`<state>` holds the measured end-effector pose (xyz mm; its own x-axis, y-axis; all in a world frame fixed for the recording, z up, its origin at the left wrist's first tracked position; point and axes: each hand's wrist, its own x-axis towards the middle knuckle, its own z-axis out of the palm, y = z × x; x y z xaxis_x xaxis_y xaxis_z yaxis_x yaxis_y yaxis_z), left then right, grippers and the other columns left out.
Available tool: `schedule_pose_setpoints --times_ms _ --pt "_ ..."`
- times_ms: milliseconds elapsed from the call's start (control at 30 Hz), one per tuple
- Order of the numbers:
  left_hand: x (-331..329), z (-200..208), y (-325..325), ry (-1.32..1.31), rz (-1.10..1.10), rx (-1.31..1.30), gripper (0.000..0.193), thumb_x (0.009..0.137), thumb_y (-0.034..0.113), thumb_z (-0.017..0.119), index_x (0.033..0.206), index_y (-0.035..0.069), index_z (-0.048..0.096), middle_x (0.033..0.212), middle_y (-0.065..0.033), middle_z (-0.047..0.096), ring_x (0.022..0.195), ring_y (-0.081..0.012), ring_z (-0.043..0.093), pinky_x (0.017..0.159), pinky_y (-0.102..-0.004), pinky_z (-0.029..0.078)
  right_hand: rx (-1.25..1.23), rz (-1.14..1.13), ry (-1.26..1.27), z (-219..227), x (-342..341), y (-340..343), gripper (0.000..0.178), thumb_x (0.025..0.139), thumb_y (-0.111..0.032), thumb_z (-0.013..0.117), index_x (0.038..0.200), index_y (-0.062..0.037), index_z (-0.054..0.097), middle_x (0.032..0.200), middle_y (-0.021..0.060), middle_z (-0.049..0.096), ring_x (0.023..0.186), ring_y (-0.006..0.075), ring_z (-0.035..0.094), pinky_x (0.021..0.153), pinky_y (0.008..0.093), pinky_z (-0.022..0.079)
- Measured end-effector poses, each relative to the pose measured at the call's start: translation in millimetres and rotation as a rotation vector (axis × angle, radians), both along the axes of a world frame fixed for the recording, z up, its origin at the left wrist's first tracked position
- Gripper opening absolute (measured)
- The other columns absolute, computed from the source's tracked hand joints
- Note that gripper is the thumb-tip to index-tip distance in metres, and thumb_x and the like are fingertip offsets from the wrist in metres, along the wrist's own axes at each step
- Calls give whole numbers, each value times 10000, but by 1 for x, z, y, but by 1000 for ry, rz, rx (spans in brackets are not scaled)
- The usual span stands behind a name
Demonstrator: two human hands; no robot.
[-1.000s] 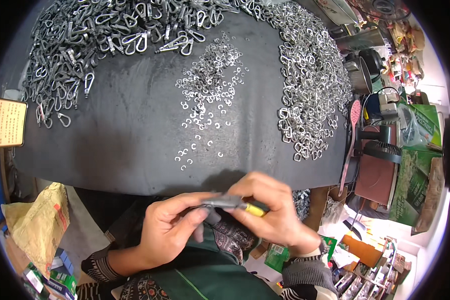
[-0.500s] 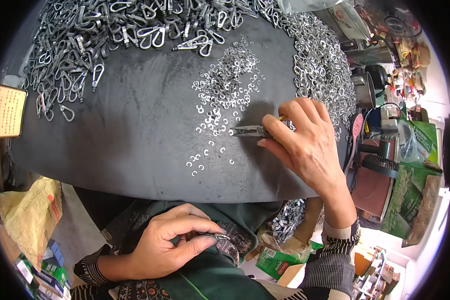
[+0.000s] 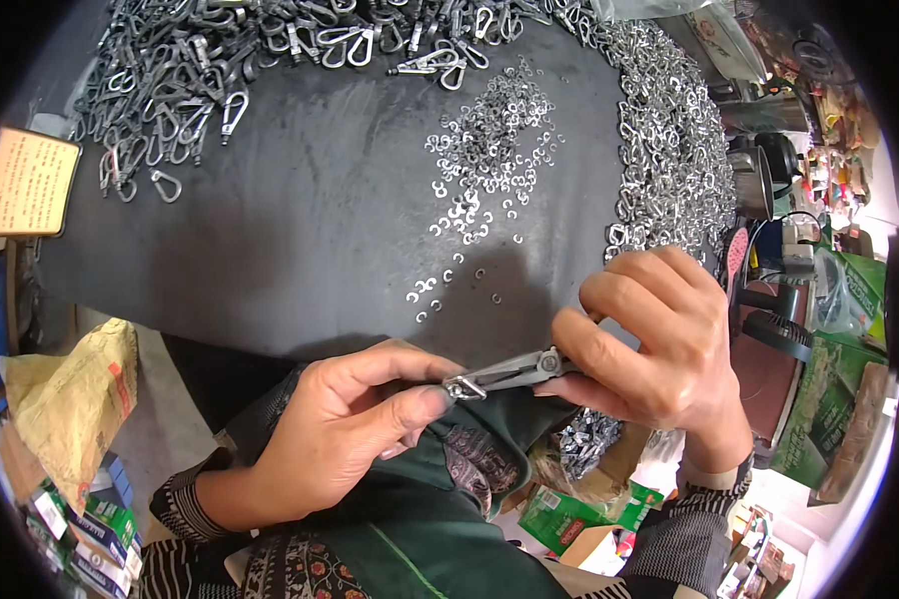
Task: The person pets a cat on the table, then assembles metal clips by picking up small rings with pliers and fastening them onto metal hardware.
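Observation:
My right hand (image 3: pixel 654 339) grips small grey pliers (image 3: pixel 514 371) just below the table's near edge. The plier tips meet a small metal clip (image 3: pixel 464 388) pinched between thumb and forefinger of my left hand (image 3: pixel 355 424). On the dark table top (image 3: pixel 290 240) above lies a scatter of small open metal rings (image 3: pixel 484 170). A heap of silver links (image 3: pixel 664 160) runs along the right side, and a pile of larger snap hooks (image 3: pixel 220 60) covers the far left.
A tan card (image 3: pixel 22 182) sits at the table's left edge. A yellow bag (image 3: pixel 70 394) and small boxes (image 3: pixel 90 534) lie on the floor at left. Cluttered shelves, a dark pot (image 3: pixel 764 170) and green packets (image 3: pixel 559 514) crowd the right and lower right.
My right hand has come back from the small rings on the table to my lap with the pliers, and their tips now meet the clip in my left hand.

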<state>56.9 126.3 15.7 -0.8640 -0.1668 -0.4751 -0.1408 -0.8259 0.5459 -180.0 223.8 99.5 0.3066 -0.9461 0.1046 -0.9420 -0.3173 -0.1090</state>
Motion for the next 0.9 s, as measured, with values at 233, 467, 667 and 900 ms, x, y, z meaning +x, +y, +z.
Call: schedule_pose_setpoints --times_ms 233,467,667,900 --pt "6 4 10 -14 14 -199 155 987 47 602 1117 -18 657 937 -10 592 700 -51 480 579 -200 366 23 20 20 4 16 7 342 700 -337 782 866 -92 610 735 7 496 634 174 517 543 324 369" --pt "18 24 -14 164 -253 -1304 336 887 97 723 1194 -15 641 1044 -152 634 878 -279 656 757 -353 530 116 -92 -40 -4 38 54 311 744 -303 795 896 -79 641 737 16 508 653 178 517 546 325 362" --pt "-113 2 -132 137 115 -2210 423 794 87 744 1177 -17 599 1089 -174 590 994 -366 609 820 -426 517 99 -422 -22 -34 26 79 354 701 -209 817 977 -78 637 848 46 554 770 231 556 664 360 412" --pt "-144 -9 -163 181 -320 -2506 234 777 72 737 952 -10 605 851 -141 574 890 -334 631 760 -432 514 -234 -493 -12 -52 -83 0 151 769 -55 673 898 -44 595 791 119 563 730 335 600 625 434 487"
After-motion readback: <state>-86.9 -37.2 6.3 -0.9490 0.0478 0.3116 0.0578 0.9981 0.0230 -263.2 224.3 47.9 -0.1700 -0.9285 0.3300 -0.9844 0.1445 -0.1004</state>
